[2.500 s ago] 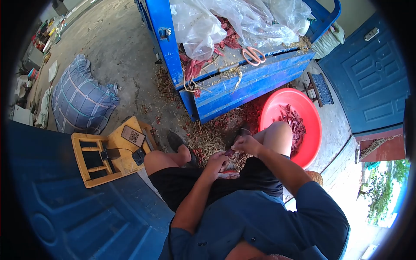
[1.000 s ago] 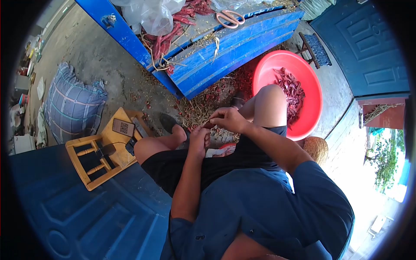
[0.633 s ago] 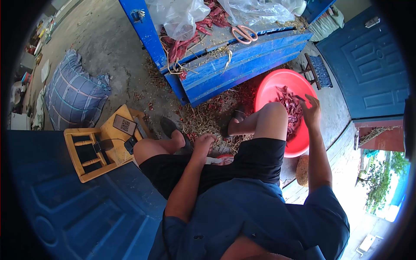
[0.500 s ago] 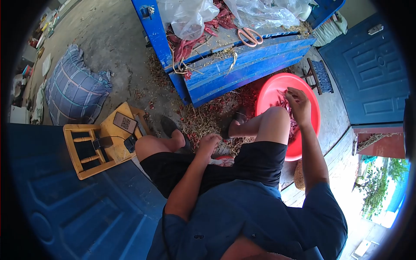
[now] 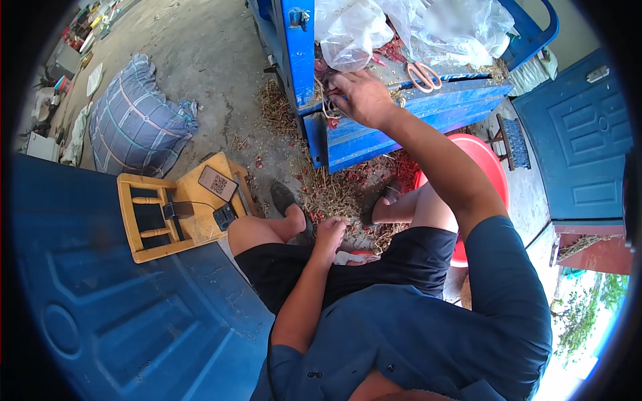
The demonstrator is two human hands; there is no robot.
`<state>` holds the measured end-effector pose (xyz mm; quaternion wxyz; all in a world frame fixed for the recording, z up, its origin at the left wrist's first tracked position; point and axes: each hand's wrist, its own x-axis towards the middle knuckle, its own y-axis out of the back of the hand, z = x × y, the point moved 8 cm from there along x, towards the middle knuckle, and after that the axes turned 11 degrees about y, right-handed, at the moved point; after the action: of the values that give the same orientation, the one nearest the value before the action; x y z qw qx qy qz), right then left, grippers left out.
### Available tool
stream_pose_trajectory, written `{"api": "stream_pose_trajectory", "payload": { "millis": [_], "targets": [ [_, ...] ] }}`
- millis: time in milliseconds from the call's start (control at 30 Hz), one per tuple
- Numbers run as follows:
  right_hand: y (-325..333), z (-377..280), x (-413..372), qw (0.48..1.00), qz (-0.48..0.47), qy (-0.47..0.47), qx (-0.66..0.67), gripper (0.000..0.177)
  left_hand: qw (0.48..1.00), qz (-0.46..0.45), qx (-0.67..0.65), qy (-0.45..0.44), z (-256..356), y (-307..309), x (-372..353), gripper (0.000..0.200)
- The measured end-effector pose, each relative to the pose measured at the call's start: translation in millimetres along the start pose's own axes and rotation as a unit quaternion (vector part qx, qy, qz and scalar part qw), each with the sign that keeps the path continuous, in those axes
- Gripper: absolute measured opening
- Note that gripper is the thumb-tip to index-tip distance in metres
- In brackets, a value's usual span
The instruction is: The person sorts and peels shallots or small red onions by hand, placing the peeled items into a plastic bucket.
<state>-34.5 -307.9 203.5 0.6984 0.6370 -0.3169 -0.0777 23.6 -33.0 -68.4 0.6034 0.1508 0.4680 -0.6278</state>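
Note:
My right hand (image 5: pixel 362 97) is at the left front corner of the blue cart bed (image 5: pixel 421 119), fingers curled onto dark red dried chilli peppers (image 5: pixel 393 49); how many they grip is hidden. Close by on the bed edge lies a pair of scissors (image 5: pixel 424 77) with pink handles. Clear plastic bags (image 5: pixel 354 30) cover part of the peppers. My left hand (image 5: pixel 330 235) is closed above my lap, and what it may hold is too small to make out. Partly behind my right arm stands the red basin (image 5: pixel 493 164); its contents are hidden.
Dry stalks and red scraps (image 5: pixel 328 194) litter the floor between my feet. On my left, a wooden chair (image 5: pixel 190 234) carries a phone (image 5: pixel 218 183) and a small black device. A stuffed plaid sack (image 5: pixel 137 120) lies beyond it. A small stool (image 5: pixel 511 140) stands past the basin.
My right hand has moved from over the red basin, leftward and up to the peppers on the cart. My left hand stays closed near my lap. The view has shifted slightly.

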Motion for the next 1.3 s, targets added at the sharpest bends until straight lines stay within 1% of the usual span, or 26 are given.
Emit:
{"api": "stream_pose_trajectory", "payload": {
  "millis": [33, 167, 233, 267, 300, 367, 400, 433, 500, 567, 633, 667, 767, 800, 833, 900, 933, 967, 1000, 1033, 1100, 1133, 1167, 1200, 1233, 1300],
  "targets": [
    [-2, 18, -6, 0.998, -0.033, -0.054, 0.003, 0.024, 1.000, 0.001, 0.003, 0.002, 1, 0, 1, 0.009],
    [5, 72, -28, 0.995, -0.003, -0.075, -0.063, 0.030, 1.000, -0.001, 0.004, -0.004, 1, -9, 7, 0.011],
    [9, 92, -39, 0.997, -0.006, -0.075, 0.007, 0.038, 1.000, -0.012, 0.006, 0.006, 1, -14, 10, 0.011],
    [12, 93, -43, 0.999, 0.012, -0.049, -0.004, 0.042, 1.000, -0.017, 0.014, 0.008, 0, -17, 11, 0.009],
    [12, 98, -48, 0.999, 0.012, -0.051, -0.008, 0.042, 0.999, -0.022, 0.021, 0.009, 0, -20, 13, 0.009],
    [13, 93, -50, 1.000, 0.017, -0.020, 0.004, 0.040, 0.999, -0.022, 0.033, -0.001, 0, -24, 15, 0.009],
    [14, 94, -50, 0.999, 0.029, -0.025, 0.010, 0.033, 0.999, -0.018, 0.028, -0.002, -1, -26, 15, 0.009],
    [14, 92, -51, 0.999, 0.033, -0.026, 0.011, 0.033, 1.000, -0.013, 0.025, -0.002, -3, -25, 15, 0.011],
    [13, 95, -49, 0.998, 0.008, -0.051, -0.024, 0.033, 0.999, -0.005, 0.040, -0.007, -6, -22, 18, 0.010],
    [22, 90, -49, 0.997, 0.038, -0.064, -0.038, 0.032, 0.999, 0.000, 0.035, 0.009, -13, -18, 19, 0.010],
    [39, 85, -51, 0.988, 0.118, -0.088, -0.039, 0.032, 0.999, 0.001, 0.045, 0.001, -14, -16, 17, 0.011],
    [40, 83, -50, 0.989, 0.109, -0.083, -0.050, 0.036, 0.999, 0.000, 0.040, 0.000, -12, -16, 16, 0.011],
    [55, 80, -55, 0.988, 0.108, -0.103, -0.038, 0.037, 0.999, 0.001, 0.038, -0.005, -13, -12, 17, 0.012],
    [61, 80, -56, 0.985, 0.140, -0.091, -0.033, 0.034, 0.999, 0.000, 0.044, 0.001, -16, -11, 19, 0.010],
    [64, 81, -57, 0.985, 0.142, -0.092, -0.035, 0.034, 0.999, -0.001, 0.050, 0.008, -16, -11, 19, 0.009],
    [82, 92, -70, 0.947, 0.282, -0.140, 0.063, 0.033, 0.999, -0.007, 0.052, 0.010, -15, -13, 18, 0.009],
    [96, 87, -78, 0.923, 0.336, -0.163, 0.098, 0.026, 0.998, 0.000, 0.062, 0.007, -15, -13, 17, 0.009],
    [98, 79, -88, 0.922, 0.336, -0.164, 0.096, 0.026, 0.997, 0.006, 0.072, 0.004, -16, -13, 16, 0.009],
    [93, 86, -110, 0.863, 0.384, -0.230, 0.233, 0.025, 0.997, 0.004, 0.072, 0.003, -16, -14, 16, 0.009],
    [83, 87, -133, 0.780, 0.421, -0.288, 0.362, 0.025, 0.998, 0.009, 0.068, 0.002, -16, -13, 17, 0.009],
    [45, 50, -175, 0.750, 0.298, -0.360, 0.468, 0.025, 0.998, 0.014, 0.062, -0.002, -16, -12, 17, 0.010],
    [8, 21, -199, 0.707, 0.200, -0.402, 0.546, 0.025, 0.998, 0.015, 0.064, -0.005, -17, -11, 16, 0.010],
    [-34, -15, -224, 0.682, 0.069, -0.409, 0.603, 0.023, 0.998, 0.016, 0.068, -0.009, -15, -12, 17, 0.010],
    [-75, -54, -255, 0.623, -0.068, -0.433, 0.647, 0.023, 0.997, 0.015, 0.072, -0.011, -13, -12, 16, 0.010],
    [-103, -100, -276, 0.512, -0.135, -0.421, 0.737, 0.022, 0.996, 0.016, 0.084, -0.001, -12, -13, 14, 0.011],
    [-142, -155, -289, 0.536, -0.188, -0.368, 0.736, 0.025, 0.994, 0.017, 0.107, 0.011, -13, -15, 12, 0.012]
  ]
}}
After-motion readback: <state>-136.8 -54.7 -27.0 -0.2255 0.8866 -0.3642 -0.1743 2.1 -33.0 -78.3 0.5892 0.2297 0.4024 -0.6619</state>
